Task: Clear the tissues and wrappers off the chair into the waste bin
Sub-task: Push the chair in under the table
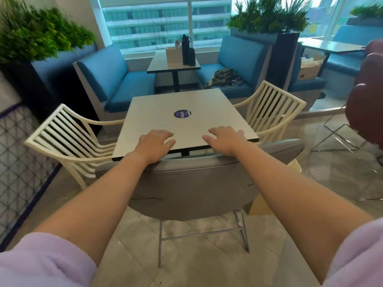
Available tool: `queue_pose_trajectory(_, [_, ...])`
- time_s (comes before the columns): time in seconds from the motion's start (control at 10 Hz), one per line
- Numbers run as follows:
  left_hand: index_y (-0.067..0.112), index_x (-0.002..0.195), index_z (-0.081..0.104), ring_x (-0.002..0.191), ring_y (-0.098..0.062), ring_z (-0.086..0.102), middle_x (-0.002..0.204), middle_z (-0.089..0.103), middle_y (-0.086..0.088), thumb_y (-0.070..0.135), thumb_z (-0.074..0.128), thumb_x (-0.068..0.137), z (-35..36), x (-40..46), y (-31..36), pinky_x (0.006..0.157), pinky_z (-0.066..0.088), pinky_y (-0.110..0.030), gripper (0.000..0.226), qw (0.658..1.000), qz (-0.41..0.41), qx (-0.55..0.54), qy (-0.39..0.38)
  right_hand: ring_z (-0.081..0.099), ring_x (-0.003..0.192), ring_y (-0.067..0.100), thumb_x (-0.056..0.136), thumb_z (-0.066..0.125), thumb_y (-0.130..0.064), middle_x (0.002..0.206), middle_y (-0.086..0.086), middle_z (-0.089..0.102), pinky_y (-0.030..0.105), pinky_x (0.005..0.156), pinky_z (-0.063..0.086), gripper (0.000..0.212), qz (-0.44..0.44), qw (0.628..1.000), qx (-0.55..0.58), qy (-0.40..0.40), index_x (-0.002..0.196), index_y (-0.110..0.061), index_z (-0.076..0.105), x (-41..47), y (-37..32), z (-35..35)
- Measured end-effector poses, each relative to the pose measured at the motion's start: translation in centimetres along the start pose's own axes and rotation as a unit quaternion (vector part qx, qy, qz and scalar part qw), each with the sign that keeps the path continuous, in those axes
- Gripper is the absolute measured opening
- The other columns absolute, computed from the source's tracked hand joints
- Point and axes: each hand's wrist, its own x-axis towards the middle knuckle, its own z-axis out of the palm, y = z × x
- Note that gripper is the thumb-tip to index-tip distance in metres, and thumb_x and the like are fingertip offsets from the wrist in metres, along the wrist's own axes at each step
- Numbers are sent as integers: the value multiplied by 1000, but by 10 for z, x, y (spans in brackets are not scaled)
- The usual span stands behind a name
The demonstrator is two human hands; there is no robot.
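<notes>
from the head view, one grey chair (192,183) stands with its back to the camera, pushed close to one square table (186,119). its seat is hidden, so tissues and wrappers cannot be seen. the left hand (155,141) and the right hand (223,139) reach over the backrest top, fingers loosely spread, holding nothing. two white slatted chairs (68,137) flank the table; tiled floor (196,255) lies open behind the grey chair.

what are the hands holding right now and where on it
Nothing is gripped. The left hand and right hand reach over the top edge of the grey chair's backrest, fingers loosely spread above the table.
</notes>
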Motion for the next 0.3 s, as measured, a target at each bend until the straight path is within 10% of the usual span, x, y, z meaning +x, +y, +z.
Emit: queue_pose_trajectory(0.3, [24, 132, 47, 129, -21, 38, 141, 46, 0, 51, 33, 95, -31, 30, 2, 102, 29, -46, 48, 999, -1, 26, 22, 31, 135, 30, 95, 28, -54, 147, 8, 37, 58, 109, 18, 55, -17, 998, -48, 35, 141, -25, 32, 27, -21, -33])
